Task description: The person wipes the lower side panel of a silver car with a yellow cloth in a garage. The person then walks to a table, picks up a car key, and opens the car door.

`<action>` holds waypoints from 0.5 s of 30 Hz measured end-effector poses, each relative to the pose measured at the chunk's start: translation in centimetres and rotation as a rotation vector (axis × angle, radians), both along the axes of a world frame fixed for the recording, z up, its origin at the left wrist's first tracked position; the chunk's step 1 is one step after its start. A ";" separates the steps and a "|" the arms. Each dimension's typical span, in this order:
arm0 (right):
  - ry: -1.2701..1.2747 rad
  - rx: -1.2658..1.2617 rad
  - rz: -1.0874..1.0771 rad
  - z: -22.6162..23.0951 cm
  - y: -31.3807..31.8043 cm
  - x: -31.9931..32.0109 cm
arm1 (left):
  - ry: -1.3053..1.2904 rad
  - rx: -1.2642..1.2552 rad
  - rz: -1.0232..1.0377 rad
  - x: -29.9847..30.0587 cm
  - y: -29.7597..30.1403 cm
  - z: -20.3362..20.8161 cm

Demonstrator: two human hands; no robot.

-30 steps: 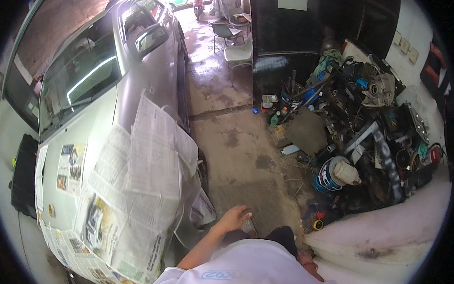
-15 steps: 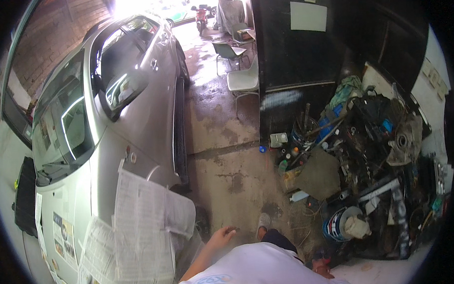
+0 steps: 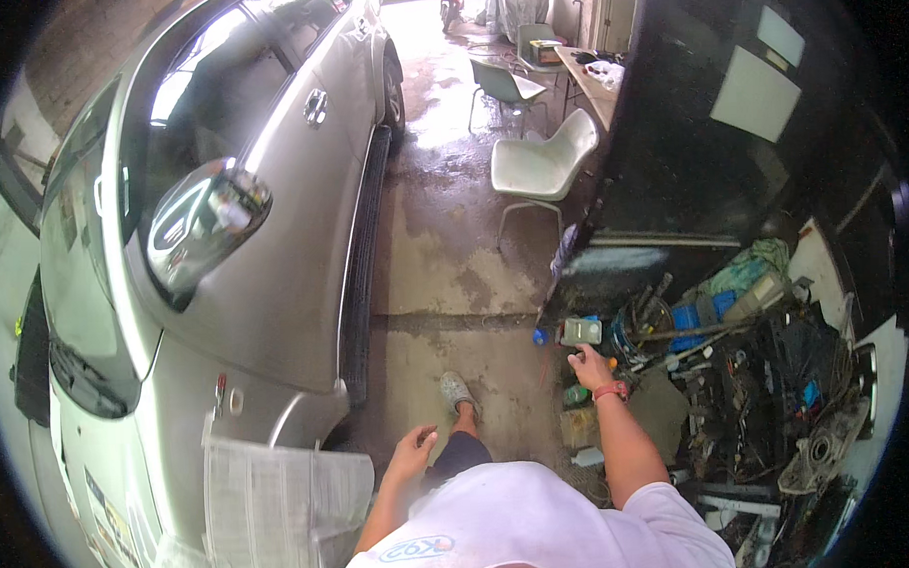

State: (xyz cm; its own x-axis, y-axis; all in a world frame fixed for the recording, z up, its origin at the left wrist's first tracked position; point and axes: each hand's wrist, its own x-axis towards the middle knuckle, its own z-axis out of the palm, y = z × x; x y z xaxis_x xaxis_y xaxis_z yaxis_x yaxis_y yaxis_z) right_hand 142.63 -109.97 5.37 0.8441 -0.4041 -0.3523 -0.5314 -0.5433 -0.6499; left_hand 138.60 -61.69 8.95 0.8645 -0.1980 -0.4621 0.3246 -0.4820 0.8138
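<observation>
My left hand [image 3: 414,452] hangs low in front of me, between the car and my leg. Its fingers are curled in around something small and dark that I cannot make out. Stretched forward on the right is my right hand [image 3: 585,365], a red band on its wrist. Its fingers look loosely apart, with nothing visible in them. In the picture it comes just below a pale rectangular container [image 3: 581,332] on the floor; whether they touch is unclear. A green bottle [image 3: 575,394] shows close by its wrist.
A silver car [image 3: 293,260] fills the left, its front fender covered by newspaper sheets [image 3: 272,501]. Ahead stand a white chair [image 3: 530,166], a green chair [image 3: 508,85] and a table [image 3: 593,89]. A dark panel [image 3: 691,176] and heaped metal parts [image 3: 769,393] line the right.
I have moved forward along the car, and the mirror and chairs appear nearer. My right arm has swung forward from beside my body. The left hand stays low, fingers still curled.
</observation>
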 end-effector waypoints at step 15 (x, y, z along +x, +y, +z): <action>0.703 0.081 -0.139 -15.6 0.0 4.9 | -0.135 0.015 -0.051 54.2 -5.1 4.0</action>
